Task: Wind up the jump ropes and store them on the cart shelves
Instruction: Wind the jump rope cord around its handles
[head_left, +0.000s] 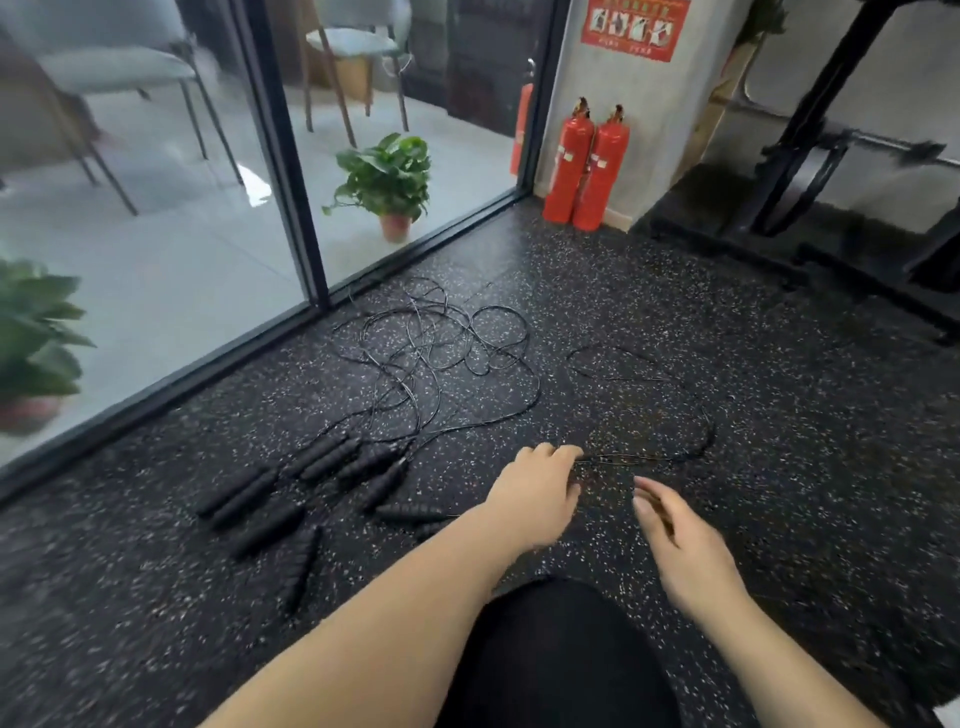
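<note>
Tangled black jump ropes (436, 343) on speckled floor, handles (311, 483) clustered, one cord (675, 410) seemingly separate

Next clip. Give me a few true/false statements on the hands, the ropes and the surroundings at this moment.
1. The left hand pinches a thin black cord. True.
2. The right hand grips a rope handle. False: it holds nothing, and its fingers are relaxed.
3. The rope handles lie on the speckled floor, to the left of the left hand. True.
4. Every rope is already wound into a neat coil. False: a loose tangle of cords lies spread out near the glass wall.
5. Three fire extinguishers stand by the wall. False: there are two red fire extinguishers.
</note>
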